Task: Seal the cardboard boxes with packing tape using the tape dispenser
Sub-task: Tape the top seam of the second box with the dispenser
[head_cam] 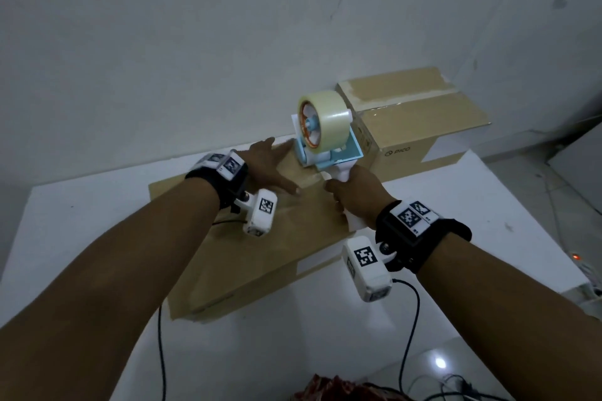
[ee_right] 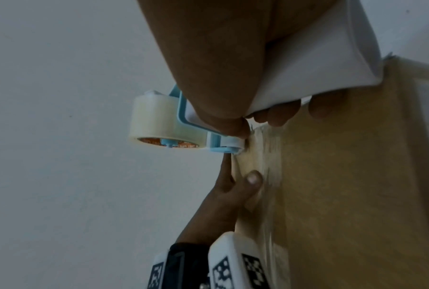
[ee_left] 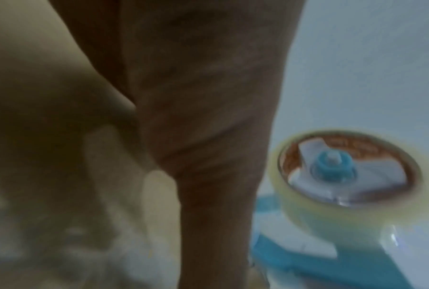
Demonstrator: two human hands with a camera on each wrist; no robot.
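Gripping one tape dispenser, right hand; left hand flat on one of two boxes.

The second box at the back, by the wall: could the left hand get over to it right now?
Probably, but not directly. The left hand lies flat on the near box, and the tape dispenser stands between it and the far box.
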